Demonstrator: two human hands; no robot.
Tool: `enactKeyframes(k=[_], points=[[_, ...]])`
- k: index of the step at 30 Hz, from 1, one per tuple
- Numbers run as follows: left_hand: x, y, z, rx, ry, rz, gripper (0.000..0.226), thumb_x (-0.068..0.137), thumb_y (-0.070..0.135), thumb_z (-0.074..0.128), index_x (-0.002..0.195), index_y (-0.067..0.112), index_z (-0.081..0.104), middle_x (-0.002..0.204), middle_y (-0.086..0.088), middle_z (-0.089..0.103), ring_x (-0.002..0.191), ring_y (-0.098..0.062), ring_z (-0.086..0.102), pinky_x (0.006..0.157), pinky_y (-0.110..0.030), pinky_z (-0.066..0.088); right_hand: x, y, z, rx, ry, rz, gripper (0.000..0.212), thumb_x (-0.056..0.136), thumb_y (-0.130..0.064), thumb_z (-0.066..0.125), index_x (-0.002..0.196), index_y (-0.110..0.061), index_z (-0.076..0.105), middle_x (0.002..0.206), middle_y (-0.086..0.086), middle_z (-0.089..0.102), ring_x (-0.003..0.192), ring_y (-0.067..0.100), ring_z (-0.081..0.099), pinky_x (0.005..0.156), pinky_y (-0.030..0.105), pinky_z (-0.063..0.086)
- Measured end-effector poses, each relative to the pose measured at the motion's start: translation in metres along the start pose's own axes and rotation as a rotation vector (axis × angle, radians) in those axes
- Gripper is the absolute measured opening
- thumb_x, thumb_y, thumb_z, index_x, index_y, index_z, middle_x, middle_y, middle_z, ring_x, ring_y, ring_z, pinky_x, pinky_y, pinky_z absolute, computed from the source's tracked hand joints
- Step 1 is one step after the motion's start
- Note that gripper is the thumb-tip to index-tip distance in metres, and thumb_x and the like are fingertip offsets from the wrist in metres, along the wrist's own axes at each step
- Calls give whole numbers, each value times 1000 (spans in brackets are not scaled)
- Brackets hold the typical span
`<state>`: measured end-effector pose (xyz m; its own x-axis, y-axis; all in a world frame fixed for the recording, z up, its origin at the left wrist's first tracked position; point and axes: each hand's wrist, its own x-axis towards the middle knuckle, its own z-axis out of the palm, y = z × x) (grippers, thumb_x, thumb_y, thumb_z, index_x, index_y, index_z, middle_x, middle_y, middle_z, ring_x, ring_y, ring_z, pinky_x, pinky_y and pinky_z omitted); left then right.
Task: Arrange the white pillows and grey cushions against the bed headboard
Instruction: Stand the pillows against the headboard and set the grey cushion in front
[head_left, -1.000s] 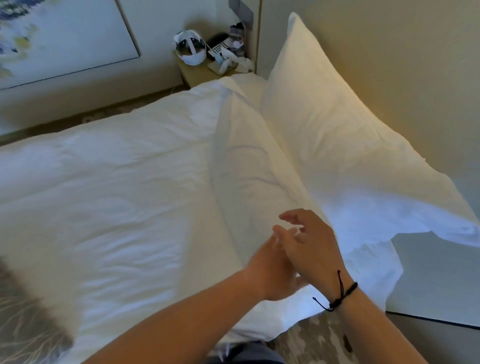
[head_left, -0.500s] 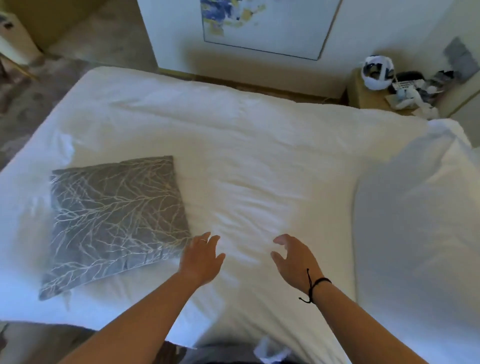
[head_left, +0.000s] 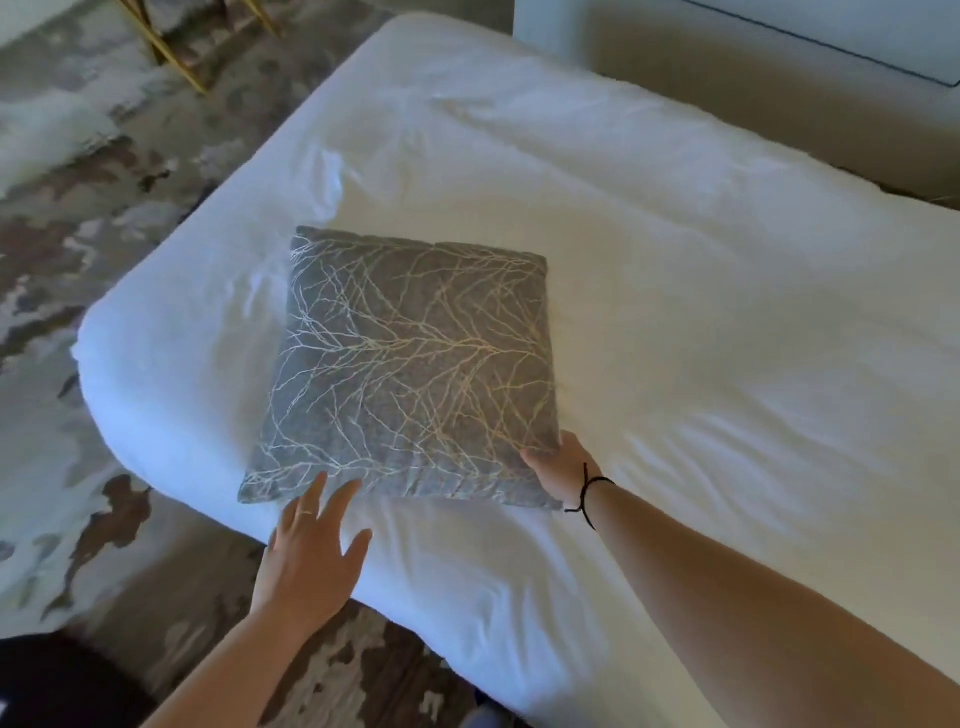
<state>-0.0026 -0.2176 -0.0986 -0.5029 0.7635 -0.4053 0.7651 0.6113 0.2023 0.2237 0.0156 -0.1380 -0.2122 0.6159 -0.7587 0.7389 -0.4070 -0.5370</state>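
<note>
Cushion (head_left: 415, 364) unlabelled — right hand (head_left: 558, 467) grip pinching its corner, left hand (head_left: 306, 556) spread beside.

A rumpled white duvet (head_left: 675, 270) covers the bed; mottled brown-and-cream carpet (head_left: 67, 218) lies beside it, gold furniture legs (head_left: 171, 57) standing beyond.

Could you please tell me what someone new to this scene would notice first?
A grey cushion with a pale branch pattern lies flat on the white bed, near its corner. The right hand grips the cushion's near right corner, while the left hand reaches open toward its near edge.
</note>
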Motion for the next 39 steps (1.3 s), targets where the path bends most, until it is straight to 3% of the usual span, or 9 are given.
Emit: enactKeyframes(k=[4, 7, 9, 18, 24, 26, 29, 33, 39], points=[[1, -12, 1, -64, 17, -16, 65, 92, 54, 50, 148, 46, 18, 163, 5, 11, 146, -26, 21, 109, -50, 38, 30, -3, 21, 127, 48, 224, 68, 91, -47, 61, 136, 2, 47, 132, 15, 56, 112, 34, 58, 94, 40, 48], [6, -1, 2, -123, 27, 18, 67, 92, 53, 51, 149, 47, 16, 164, 7, 6, 148, -25, 16, 111, -50, 36, 31, -1, 18, 220, 62, 256, 35, 90, -32, 67, 107, -3, 58, 93, 7, 60, 64, 19, 52, 52, 19, 47], [11, 8, 1, -129, 16, 45, 68, 92, 53, 52, 149, 46, 15, 164, 8, 2, 150, -25, 10, 114, -50, 31, 25, -3, 13, 249, 111, 168, 27, 88, -27, 70, 96, -2, 64, 73, 3, 60, 56, 15, 50, 36, 16, 38], [22, 93, -38, -40, -18, 191, 123, 63, 77, 68, 150, 47, -13, 162, -3, -20, 149, -33, -11, 119, -59, 11, -97, -32, -70, 481, 118, -153, 9, 87, -12, 68, 81, -7, 74, 85, 20, 74, 77, 39, 72, 74, 56, 58], [-22, 237, -34, -177, -107, 468, 158, 32, 91, 67, 142, 42, -35, 160, 2, -26, 150, -24, -12, 118, -60, 15, -221, -8, -174, 249, 384, -410, 24, 88, -15, 68, 65, -17, 62, 64, -1, 68, 60, 16, 68, 60, 40, 58], [-50, 290, -30, -275, -105, 538, 157, 32, 96, 61, 140, 40, -38, 161, 1, -24, 151, -23, -8, 118, -58, 20, -262, 7, -205, 166, 521, -455, 42, 86, -15, 69, 55, -23, 43, 52, -11, 53, 49, 5, 53, 48, 19, 42], [-87, 364, -30, -428, -86, 710, 153, 37, 90, 67, 144, 41, -32, 164, 2, -10, 151, -19, -1, 116, -52, 29, -327, 36, -249, 95, 704, -525, 47, 86, -16, 69, 57, -24, 34, 52, -11, 44, 49, 5, 45, 48, 14, 35], [-134, 459, -31, -491, -59, 998, 144, 51, 77, 75, 154, 32, -14, 163, 11, -7, 151, -14, -4, 115, -52, 33, -413, 89, -307, 137, 931, -544, 44, 87, -15, 71, 58, -19, 37, 54, -1, 45, 51, 15, 48, 49, 25, 35], [-211, 566, -2, -501, -320, 1113, 121, 61, 78, 70, 145, 57, -14, 162, 15, 13, 138, -11, 33, 99, -48, 50, -461, 210, -403, 252, 1128, -393, 41, 87, -25, 69, 62, -16, 38, 55, 8, 46, 54, 27, 56, 49, 35, 40]])
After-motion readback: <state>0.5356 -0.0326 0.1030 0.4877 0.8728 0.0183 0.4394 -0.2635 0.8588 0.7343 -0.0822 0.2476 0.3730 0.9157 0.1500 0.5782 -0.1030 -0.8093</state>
